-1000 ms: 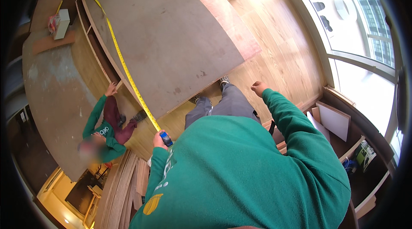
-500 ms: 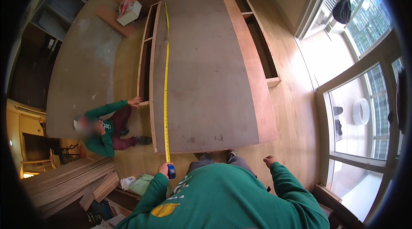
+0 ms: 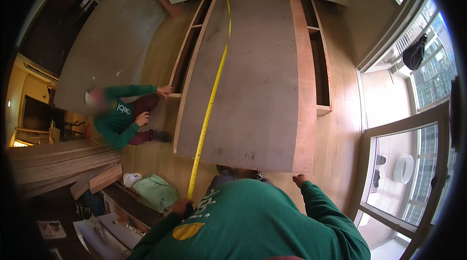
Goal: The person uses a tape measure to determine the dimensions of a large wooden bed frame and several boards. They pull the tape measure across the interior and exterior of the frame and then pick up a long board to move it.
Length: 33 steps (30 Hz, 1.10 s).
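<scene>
My left hand (image 3: pixel 180 207) is closed around a tape measure (image 3: pixel 188 210), whose dark case is partly hidden beside my sweater. From it the yellow tape blade (image 3: pixel 210 106) runs out across a large grey-brown wooden panel (image 3: pixel 248 80), slanting away to its far left end. Past the middle the blade bends slightly. My right hand (image 3: pixel 300 179) is curled closed, with nothing visible in it, just off the panel's near right corner. A reddish bare wood strip (image 3: pixel 305 128) lines the panel's right side. Open box frames (image 3: pixel 319 65) flank the panel on both sides.
A co-worker (image 3: pixel 119 114) crouches at the left, one hand on the left frame's near end. Stacked boards (image 3: pixel 58 162), a white bucket (image 3: pixel 131 179) and a green sack (image 3: pixel 156 193) lie near left. A large grey board (image 3: pixel 112 55) stands beyond. Glazed doors (image 3: pixel 404 172) are at the right.
My left hand has drawn the tape measure back and down, and the blade now slants across the panel. The view has shifted. The co-worker's other hand has come down in front of the body.
</scene>
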Available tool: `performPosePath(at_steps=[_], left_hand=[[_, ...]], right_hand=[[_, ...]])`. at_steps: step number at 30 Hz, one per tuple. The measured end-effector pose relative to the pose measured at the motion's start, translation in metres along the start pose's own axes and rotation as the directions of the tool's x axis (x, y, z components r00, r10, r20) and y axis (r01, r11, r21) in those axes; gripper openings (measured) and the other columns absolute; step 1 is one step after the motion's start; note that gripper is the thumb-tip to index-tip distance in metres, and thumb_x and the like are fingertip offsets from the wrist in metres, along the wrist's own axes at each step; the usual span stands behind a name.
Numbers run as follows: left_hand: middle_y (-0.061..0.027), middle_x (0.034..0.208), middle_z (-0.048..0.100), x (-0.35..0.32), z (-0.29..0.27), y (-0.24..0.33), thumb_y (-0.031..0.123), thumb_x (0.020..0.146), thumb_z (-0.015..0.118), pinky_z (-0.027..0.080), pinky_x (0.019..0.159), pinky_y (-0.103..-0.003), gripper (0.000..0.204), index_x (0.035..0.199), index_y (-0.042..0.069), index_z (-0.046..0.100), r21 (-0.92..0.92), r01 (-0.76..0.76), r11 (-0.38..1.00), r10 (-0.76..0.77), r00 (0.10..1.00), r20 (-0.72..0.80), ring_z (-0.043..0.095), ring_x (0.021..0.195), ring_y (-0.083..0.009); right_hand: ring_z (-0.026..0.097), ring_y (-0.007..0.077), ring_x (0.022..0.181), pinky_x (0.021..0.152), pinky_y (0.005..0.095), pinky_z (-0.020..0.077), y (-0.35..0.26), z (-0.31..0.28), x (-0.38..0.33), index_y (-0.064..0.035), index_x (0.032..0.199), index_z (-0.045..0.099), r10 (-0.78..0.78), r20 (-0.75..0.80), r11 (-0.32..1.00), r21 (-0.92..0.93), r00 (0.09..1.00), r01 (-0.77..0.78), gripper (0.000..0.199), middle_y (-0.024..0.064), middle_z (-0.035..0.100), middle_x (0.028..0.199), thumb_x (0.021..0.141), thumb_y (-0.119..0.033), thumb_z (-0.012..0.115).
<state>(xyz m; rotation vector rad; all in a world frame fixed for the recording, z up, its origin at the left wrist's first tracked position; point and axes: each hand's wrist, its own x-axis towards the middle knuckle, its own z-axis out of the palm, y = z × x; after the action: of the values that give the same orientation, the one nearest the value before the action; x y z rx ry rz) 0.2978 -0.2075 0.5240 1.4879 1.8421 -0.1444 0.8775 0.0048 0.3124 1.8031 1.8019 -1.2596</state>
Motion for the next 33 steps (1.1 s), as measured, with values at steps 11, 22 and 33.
performPosePath(at_steps=[11,22,33], left_hand=[[-0.0122,0.097,0.064,-0.133,0.011,0.039,0.013,0.081,0.052,0.045,0.085,-0.033,0.021,0.095,0.007,0.067,-0.313,0.216,0.925,-0.197,0.976,0.091,0.061,0.09,-0.0261],[-0.012,0.092,0.065,-0.195,0.002,0.061,0.011,0.082,0.051,0.045,0.081,-0.029,0.02,0.091,0.005,0.068,-0.601,0.386,0.7,-0.377,0.914,0.149,0.062,0.085,-0.0203],[-0.0133,0.102,0.063,-0.222,0.016,-0.002,0.011,0.083,0.046,0.045,0.088,-0.034,0.025,0.098,0.006,0.065,-0.389,0.159,0.907,-0.13,0.986,0.1,0.06,0.096,-0.0274]], right_hand=[[0.057,0.0182,0.048,0.045,0.0326,0.0479,-0.173,-0.046,0.008,-0.012,0.118,0.049,0.038,0.601,0.955,0.213,0.798,-0.206,0.041,0.0073,0.06,0.064,0.083,-0.028,0.061],[0.058,0.0281,0.097,0.083,0.0459,0.0496,-0.376,0.026,0.013,-0.0093,0.111,0.047,-0.337,0.781,0.293,0.618,0.526,-0.729,0.034,0.0128,0.058,0.104,0.09,-0.035,0.054],[0.061,0.0303,0.09,0.077,0.0456,0.0511,-0.418,0.071,0.002,-0.0042,0.106,0.048,-0.145,0.527,0.447,0.79,0.838,-0.42,0.022,0.0133,0.059,0.095,0.09,-0.018,0.054]])
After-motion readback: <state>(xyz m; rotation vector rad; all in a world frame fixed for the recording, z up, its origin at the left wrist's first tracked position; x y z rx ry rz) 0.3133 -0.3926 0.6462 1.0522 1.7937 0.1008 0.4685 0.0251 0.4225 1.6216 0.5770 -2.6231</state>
